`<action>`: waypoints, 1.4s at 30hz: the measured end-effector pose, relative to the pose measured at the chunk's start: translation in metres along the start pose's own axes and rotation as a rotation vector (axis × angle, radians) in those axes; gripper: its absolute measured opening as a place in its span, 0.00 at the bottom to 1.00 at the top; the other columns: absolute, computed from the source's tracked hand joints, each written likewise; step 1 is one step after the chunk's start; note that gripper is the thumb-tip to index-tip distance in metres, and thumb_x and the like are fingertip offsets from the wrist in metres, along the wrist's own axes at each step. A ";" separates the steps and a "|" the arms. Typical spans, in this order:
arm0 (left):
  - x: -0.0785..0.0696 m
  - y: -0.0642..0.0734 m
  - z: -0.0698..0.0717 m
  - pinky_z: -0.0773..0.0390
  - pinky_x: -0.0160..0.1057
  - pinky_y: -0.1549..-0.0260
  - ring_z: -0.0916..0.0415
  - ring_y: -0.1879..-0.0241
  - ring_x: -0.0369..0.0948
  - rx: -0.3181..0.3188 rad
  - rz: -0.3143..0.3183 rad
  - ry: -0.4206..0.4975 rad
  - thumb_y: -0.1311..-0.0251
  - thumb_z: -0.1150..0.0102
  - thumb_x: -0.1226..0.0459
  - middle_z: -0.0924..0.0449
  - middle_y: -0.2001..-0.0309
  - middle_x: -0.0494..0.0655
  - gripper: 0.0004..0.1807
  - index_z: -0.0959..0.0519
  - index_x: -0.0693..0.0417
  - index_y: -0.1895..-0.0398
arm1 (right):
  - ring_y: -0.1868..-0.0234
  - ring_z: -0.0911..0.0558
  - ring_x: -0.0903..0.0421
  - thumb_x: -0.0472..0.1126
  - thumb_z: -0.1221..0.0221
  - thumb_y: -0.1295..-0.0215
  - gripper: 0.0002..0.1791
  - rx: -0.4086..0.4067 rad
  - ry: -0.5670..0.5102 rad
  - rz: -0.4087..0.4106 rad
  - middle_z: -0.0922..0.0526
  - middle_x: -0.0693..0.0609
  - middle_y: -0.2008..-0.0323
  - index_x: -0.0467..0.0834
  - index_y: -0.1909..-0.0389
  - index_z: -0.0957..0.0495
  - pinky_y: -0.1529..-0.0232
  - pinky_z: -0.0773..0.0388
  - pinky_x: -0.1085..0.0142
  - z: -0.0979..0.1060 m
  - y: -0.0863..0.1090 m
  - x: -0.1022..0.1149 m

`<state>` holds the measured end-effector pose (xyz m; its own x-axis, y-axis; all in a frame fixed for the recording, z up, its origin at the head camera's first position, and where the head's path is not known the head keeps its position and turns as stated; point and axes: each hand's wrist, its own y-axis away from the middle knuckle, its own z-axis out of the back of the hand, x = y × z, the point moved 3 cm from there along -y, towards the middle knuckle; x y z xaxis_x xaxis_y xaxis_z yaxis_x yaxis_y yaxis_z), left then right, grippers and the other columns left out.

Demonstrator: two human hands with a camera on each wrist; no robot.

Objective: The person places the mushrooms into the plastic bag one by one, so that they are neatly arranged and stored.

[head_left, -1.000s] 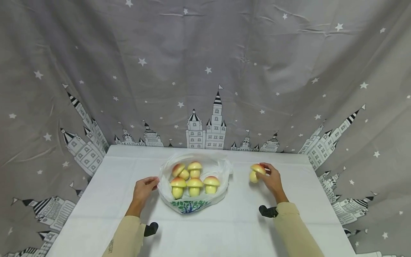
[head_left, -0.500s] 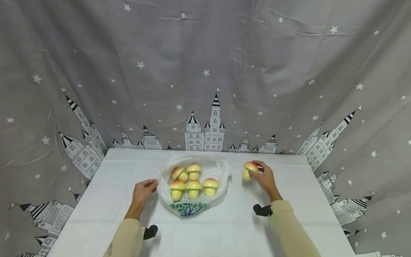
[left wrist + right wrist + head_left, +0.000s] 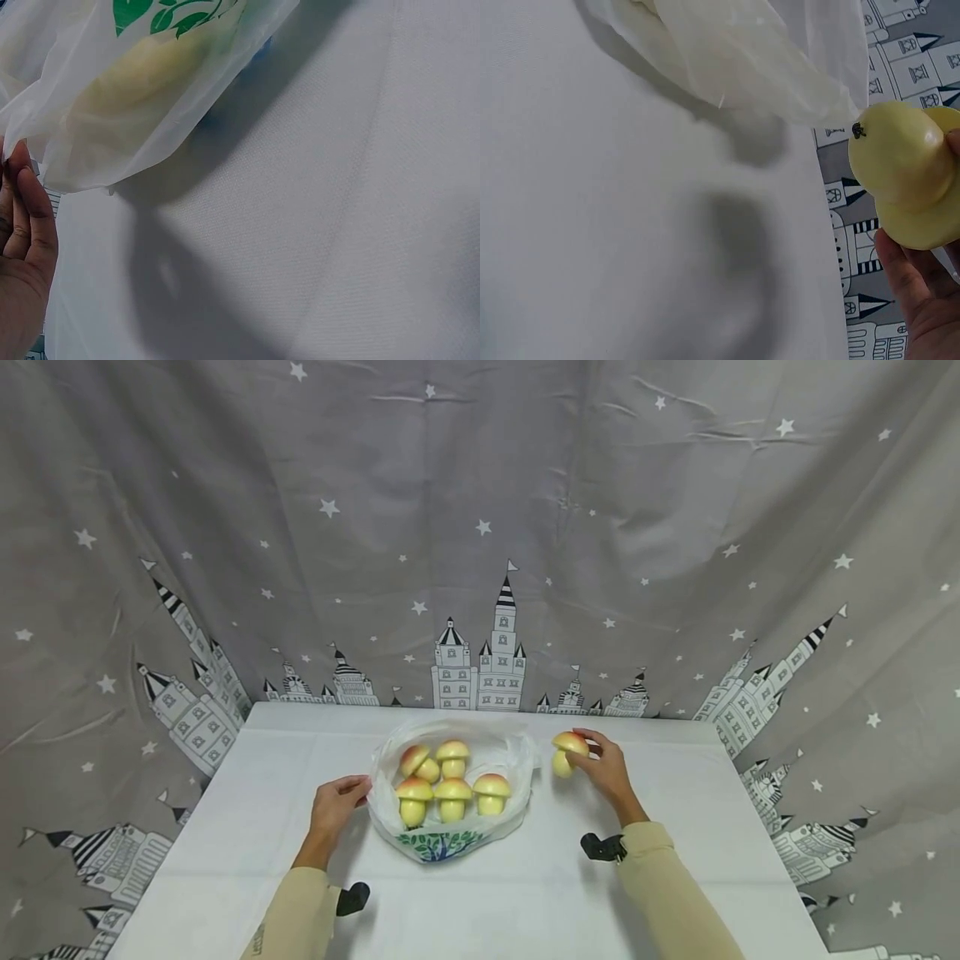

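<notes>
A white plastic bag (image 3: 432, 846) with a green and blue tree print sits on the table, its mouth spread wide. Inside lie several yellow toy mushrooms (image 3: 452, 799) with reddish cap tops. My left hand (image 3: 333, 810) pinches the bag's left rim between thumb and fingers; in the left wrist view the fingertips (image 3: 19, 154) meet the thin plastic. To the right of the bag, my right hand (image 3: 606, 770) grips another mushroom (image 3: 562, 765) by its cap, stem downward. The right wrist view shows this mushroom (image 3: 900, 154) close up, with a small dark spot at its stem end.
A white cloth covers the table (image 3: 480, 910). Behind it hangs a grey curtain (image 3: 360, 460) printed with stars and castles. A black wrist mount (image 3: 352, 898) juts from the left sleeve and another mount (image 3: 602, 847) from the right.
My right hand has carried its mushroom leftward, nearer the bag's right side. My left hand keeps its pinch on the rim, and the mushrooms in the bag lie as before.
</notes>
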<state>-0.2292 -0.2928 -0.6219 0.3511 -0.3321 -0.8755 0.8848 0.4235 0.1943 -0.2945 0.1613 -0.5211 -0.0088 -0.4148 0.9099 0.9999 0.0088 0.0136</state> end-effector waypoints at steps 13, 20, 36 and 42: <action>-0.009 0.008 0.005 0.23 0.28 0.68 0.22 0.67 0.35 0.013 -0.013 0.003 0.42 0.44 0.53 0.21 0.58 0.52 0.19 0.22 0.58 0.55 | 0.47 0.27 0.48 0.40 0.36 0.48 0.25 0.024 0.003 0.070 0.26 0.45 0.47 0.42 0.46 0.27 0.47 0.28 0.58 -0.027 -0.003 0.014; -0.037 0.030 0.013 0.27 0.22 0.76 0.23 0.70 0.34 0.034 -0.014 0.071 0.42 0.42 0.56 0.20 0.61 0.53 0.19 0.22 0.63 0.56 | 0.47 0.27 0.49 0.39 0.37 0.47 0.25 0.056 -0.009 0.089 0.25 0.45 0.48 0.41 0.46 0.28 0.47 0.28 0.58 -0.044 -0.006 0.022; -0.004 0.002 0.000 0.22 0.29 0.68 0.22 0.67 0.36 0.012 -0.024 0.019 0.42 0.44 0.55 0.20 0.58 0.53 0.18 0.21 0.58 0.56 | 0.46 0.28 0.44 0.35 0.39 0.46 0.25 0.118 0.006 0.180 0.29 0.43 0.46 0.38 0.45 0.29 0.45 0.29 0.58 -0.077 -0.010 0.037; -0.006 0.004 0.000 0.22 0.29 0.69 0.22 0.67 0.36 0.010 -0.022 0.028 0.42 0.43 0.56 0.20 0.58 0.52 0.16 0.21 0.57 0.56 | 0.47 0.27 0.46 0.34 0.39 0.45 0.25 0.139 0.066 0.218 0.27 0.43 0.48 0.37 0.44 0.30 0.47 0.28 0.57 -0.086 -0.012 0.040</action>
<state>-0.2282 -0.2891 -0.6162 0.3232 -0.3177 -0.8914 0.8952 0.4080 0.1792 -0.3052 0.0660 -0.5202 0.2120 -0.4482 0.8684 0.9666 0.2273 -0.1187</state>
